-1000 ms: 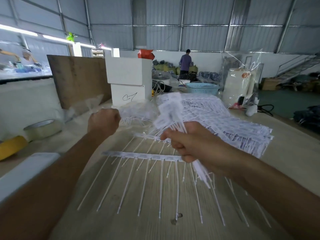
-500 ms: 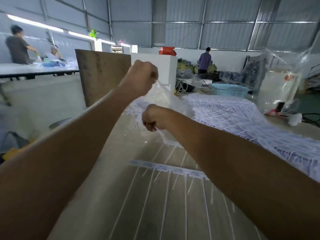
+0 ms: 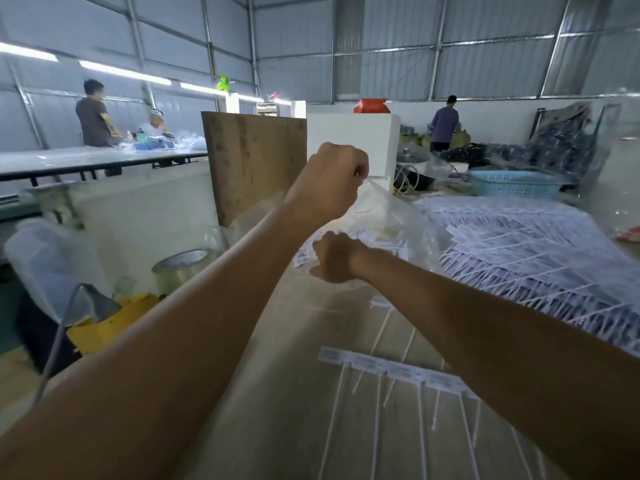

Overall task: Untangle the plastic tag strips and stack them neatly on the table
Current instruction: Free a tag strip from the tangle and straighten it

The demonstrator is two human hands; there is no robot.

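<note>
Right hand point(image 3: 334, 258) lower, over tag strips point(image 3: 391, 370)

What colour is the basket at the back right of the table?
Light blue, with a perforated wall: the basket shows only in the head view, behind the pile of tag strips.

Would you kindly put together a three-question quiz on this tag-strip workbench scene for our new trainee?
1. True or false: the left hand is raised higher than the right hand.
2. What lies flat on the table nearest the camera? A) a tape roll B) a single tag strip C) a blue basket
3. Fill in: the big pile of tag strips lies to the ____ of the right hand.

Key
1. True: the left fist is up in front of the brown board, and the right is lower, near the table.
2. B
3. Right
</note>
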